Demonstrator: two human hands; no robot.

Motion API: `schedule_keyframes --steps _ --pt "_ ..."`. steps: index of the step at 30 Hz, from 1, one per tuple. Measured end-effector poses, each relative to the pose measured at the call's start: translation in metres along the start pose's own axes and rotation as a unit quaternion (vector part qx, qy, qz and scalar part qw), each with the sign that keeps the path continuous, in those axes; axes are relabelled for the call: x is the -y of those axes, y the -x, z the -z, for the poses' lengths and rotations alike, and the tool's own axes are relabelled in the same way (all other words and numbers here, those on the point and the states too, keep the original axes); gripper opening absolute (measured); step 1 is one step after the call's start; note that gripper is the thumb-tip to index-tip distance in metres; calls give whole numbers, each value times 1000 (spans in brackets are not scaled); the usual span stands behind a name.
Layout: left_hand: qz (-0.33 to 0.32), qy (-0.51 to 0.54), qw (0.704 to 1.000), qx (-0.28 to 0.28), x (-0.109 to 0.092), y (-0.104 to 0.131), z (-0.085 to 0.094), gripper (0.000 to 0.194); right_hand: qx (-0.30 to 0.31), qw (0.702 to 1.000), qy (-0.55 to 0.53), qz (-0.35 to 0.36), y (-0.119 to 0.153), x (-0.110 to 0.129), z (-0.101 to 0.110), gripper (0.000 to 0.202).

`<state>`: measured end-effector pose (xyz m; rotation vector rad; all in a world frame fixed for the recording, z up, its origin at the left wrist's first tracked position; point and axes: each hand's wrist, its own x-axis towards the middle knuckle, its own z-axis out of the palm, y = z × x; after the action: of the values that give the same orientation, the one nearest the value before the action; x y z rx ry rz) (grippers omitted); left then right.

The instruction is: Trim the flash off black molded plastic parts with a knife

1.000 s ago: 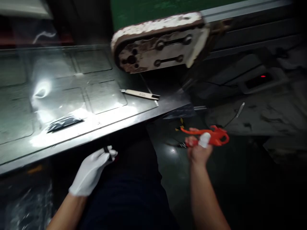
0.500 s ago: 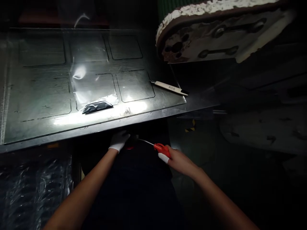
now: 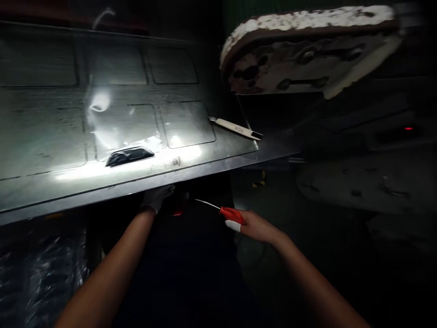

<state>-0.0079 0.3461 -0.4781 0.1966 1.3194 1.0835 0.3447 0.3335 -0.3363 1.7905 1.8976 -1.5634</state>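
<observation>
My right hand (image 3: 254, 224), with a white cover on its thumb, is closed round a red air blow gun (image 3: 231, 215). The gun's thin pale nozzle points left, toward my left hand. My left hand (image 3: 157, 198), in a white glove, is just below the front edge of the metal table. Its fingers look bent together in deep shadow, and whatever they grip is too dark to make out. Above it on the table lies a dark, glossy trapezoid-shaped piece (image 3: 129, 156) at the edge of clear film.
The metal table (image 3: 191, 171) carries a sheet (image 3: 186, 123) marked with rounded rectangles. A pale pen-like tool (image 3: 235, 128) labelled A06 lies at its right. A worn machine part (image 3: 273, 75) overhangs the upper right. Clear plastic trays (image 3: 51, 269) sit at lower left.
My left hand has moved left and slightly up, further into shadow near the table edge. The blow gun stays in my right hand. The view has shifted, so the table appears further left.
</observation>
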Motion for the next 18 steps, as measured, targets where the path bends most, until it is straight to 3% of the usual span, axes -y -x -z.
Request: schedule_keyframes --steps 3,5,8,11,14,18 --pt "16 -21 1000 11 3 11 -15 25 -75 996 -42 -17 15 -26 31 40" --pt "27 -31 999 26 5 21 -24 36 -159 985 -67 -16 26 -38 53 45" --pt "54 -55 995 64 1 44 -36 57 -334 938 -93 3 31 -41 75 53" --pt "69 -85 987 120 -12 75 -49 62 -466 879 -100 22 9 -30 76 62" --pt "62 -90 981 160 -31 113 -58 55 -509 856 -93 13 -33 -21 68 65" --pt "-3 79 980 183 -59 161 -57 41 -472 877 -78 -46 -74 -16 54 66"
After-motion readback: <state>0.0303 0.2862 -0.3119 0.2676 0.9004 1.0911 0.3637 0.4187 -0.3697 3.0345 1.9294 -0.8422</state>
